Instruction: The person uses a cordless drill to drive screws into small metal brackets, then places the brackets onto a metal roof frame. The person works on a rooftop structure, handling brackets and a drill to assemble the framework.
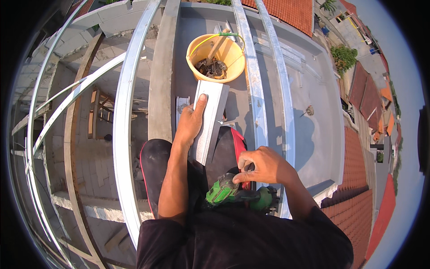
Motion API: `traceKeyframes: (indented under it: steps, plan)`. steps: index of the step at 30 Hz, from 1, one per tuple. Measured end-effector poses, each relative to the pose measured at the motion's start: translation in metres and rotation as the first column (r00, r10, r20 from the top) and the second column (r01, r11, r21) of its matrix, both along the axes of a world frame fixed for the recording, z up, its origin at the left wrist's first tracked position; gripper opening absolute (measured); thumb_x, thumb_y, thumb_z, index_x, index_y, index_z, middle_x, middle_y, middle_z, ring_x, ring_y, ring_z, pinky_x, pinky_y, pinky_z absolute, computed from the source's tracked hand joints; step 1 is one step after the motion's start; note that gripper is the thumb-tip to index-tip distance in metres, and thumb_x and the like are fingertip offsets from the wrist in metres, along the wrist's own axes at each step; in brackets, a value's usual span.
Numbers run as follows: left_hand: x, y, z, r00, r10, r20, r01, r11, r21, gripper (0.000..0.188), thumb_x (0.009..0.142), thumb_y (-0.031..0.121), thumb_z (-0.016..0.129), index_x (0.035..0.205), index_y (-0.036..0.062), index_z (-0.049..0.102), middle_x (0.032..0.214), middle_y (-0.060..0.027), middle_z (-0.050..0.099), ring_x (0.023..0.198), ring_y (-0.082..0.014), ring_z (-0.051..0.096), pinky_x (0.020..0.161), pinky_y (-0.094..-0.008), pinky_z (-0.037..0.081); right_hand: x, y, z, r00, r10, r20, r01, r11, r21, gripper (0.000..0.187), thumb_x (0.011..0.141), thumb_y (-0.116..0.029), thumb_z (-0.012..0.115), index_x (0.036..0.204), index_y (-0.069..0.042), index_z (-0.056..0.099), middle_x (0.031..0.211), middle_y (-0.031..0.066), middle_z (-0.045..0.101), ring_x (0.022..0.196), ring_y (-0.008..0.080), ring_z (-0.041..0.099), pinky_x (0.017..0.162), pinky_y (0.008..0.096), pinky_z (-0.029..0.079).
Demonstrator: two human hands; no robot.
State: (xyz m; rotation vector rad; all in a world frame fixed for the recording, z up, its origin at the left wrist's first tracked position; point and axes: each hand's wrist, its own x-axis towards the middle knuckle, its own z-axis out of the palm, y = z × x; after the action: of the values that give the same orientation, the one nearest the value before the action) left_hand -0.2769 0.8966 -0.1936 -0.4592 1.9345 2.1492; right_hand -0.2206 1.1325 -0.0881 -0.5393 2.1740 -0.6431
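My left hand (191, 121) grips a short silvery metal channel (214, 127), its thumb laid along the top face. The piece slants over my knees, and its far end reaches the bucket's near side. A small bright screw-like bit (220, 122) shows at its right edge. A green and black cordless drill (223, 190) lies in my lap. Just above and right of the drill is my right hand (264, 165), fingers curled and thumb brought in toward them. What those fingers hold, if anything, is too small to make out.
An orange bucket (195, 67) with a wooden handle and dark small pieces inside stands ahead. Long metal beams (126, 112) run on both sides, beside a concrete beam (161, 80). Open drops to a lower level show at left. A grey gutter-like slab (313, 134) and tiled roofs (354, 215) lie right.
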Motion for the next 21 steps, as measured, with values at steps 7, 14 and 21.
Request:
traceKeyframes:
  steps: [7,14,21]
  plan:
    - [-0.007,-0.006,-0.013,0.98,0.113,-0.164,-0.118,0.993,-0.024,0.078,0.104,0.065,0.052,0.101,-0.0097,0.072,0.081,-0.0117,0.069,0.076,-0.0154,0.063,0.069,-0.0316,0.051,-0.048,-0.029,-0.034,0.88,-0.461,0.112,0.45,0.735,-0.508,0.039,0.104,-0.037,0.066,0.096,0.001,0.066,0.071,0.0074,0.067,0.061,0.0125,0.064,0.058,0.0289,0.051]
    - [-0.002,-0.017,0.002,0.893,0.223,-0.39,-0.268,0.961,-0.064,0.061,0.105,0.053,0.059,0.105,-0.0071,0.07,0.08,-0.0067,0.069,0.076,-0.0123,0.059,0.069,-0.0309,0.049,-0.066,-0.069,-0.043,0.898,-0.423,-0.123,0.319,0.817,-0.481,0.043,0.104,-0.039,0.063,0.086,0.0,0.06,0.066,0.0095,0.066,0.057,0.0198,0.066,0.058,0.0377,0.05]
    - [0.001,-0.018,0.009,0.825,0.229,-0.516,-0.355,0.922,-0.157,0.041,0.098,0.037,0.074,0.107,-0.0036,0.071,0.082,-0.009,0.074,0.075,-0.0128,0.064,0.069,-0.0322,0.053,-0.07,-0.067,-0.048,0.907,-0.414,0.072,0.398,0.789,-0.468,0.039,0.106,-0.034,0.061,0.087,0.001,0.061,0.069,0.0097,0.069,0.057,0.0181,0.067,0.052,0.0336,0.049]
